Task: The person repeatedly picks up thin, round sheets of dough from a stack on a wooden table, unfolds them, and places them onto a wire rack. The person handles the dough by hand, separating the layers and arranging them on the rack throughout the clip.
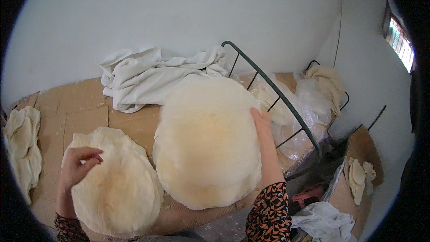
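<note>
My right hand point(262, 121) is at the right edge of a large, round, pale flatbread point(208, 134), which looks blurred and lies over another of similar size. My fingers there are partly hidden, and whether they grip the bread cannot be told. To the left, my left hand point(88, 162) hovers over the upper left of a second stack of thin flatbread point(116, 188), thumb and fingertips close together. That stack has a browned middle and a wavy rim. Both stacks rest on cardboard point(84, 117).
A crumpled white cloth point(141, 77) lies against the wall. More folded flatbread point(23, 148) sits at the far left. A dark metal rail point(277, 90) slants on the right, beside clear plastic bags point(302, 131). Lower right are a cardboard box point(364, 154) and a white plastic bag point(322, 220).
</note>
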Available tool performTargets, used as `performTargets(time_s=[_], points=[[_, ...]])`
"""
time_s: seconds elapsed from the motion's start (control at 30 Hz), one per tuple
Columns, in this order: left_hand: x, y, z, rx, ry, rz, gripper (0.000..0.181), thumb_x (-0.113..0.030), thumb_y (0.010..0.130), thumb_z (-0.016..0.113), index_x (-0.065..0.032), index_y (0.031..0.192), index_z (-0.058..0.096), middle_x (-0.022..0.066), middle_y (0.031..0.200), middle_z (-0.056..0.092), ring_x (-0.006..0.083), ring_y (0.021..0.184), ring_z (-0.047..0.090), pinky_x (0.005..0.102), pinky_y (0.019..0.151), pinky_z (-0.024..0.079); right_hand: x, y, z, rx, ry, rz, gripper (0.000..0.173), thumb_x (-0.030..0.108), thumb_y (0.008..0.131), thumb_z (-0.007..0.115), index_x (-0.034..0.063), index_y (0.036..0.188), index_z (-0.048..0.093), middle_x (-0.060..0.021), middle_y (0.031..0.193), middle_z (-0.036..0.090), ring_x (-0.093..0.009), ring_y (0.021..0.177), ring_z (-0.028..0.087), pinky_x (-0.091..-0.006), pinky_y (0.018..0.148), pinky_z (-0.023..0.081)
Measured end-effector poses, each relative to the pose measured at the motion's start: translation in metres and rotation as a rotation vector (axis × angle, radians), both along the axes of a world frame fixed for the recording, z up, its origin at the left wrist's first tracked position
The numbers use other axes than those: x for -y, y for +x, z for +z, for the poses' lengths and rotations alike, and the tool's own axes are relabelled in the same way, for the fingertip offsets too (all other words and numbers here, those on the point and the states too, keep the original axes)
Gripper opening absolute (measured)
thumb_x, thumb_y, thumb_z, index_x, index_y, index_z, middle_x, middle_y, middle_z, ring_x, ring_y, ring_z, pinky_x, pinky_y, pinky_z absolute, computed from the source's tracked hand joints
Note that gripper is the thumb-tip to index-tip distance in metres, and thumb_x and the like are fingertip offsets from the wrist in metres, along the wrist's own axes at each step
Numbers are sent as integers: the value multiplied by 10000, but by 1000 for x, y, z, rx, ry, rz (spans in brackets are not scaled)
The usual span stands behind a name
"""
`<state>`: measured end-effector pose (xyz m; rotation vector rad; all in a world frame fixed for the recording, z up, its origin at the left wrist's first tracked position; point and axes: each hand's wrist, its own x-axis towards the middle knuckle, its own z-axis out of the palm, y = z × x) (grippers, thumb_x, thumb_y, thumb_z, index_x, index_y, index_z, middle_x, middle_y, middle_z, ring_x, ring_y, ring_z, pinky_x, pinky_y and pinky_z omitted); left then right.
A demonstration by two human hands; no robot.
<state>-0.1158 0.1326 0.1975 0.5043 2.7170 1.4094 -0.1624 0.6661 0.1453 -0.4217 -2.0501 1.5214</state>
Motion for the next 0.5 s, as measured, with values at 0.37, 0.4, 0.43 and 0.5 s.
performTargets(time_s=[0.37,0.4,0.43,0.5], points=[[22,9,-107,188,-25,169,201,-5,769,600,28,965,626,105,855,654,162,814,637,271,688,520,18,-31,-103,281,1212,-91,676,386,774,610,120,1335,344,-124,1379,352,-321,1271,310,-509,1035,228],[29,15,-110,188,-66,162,208,-7,766,603,22,971,627,105,864,650,165,811,635,276,683,521,15,-37,-116,375,1113,-39,665,392,777,605,122,1330,356,-115,1380,353,-320,1273,311,-512,1036,226],[38,22,-110,184,-104,151,216,-9,763,605,16,976,628,105,873,646,168,809,632,280,678,521,8,-43,-131,466,1015,5,653,399,780,599,124,1325,368,-107,1381,355,-319,1274,312,-515,1038,224],[66,43,-120,189,-122,258,209,-21,762,609,10,967,628,107,880,638,172,799,627,287,663,522,2,-56,-143,622,923,60,635,404,788,589,117,1316,384,-106,1379,358,-319,1274,315,-520,1032,234]])
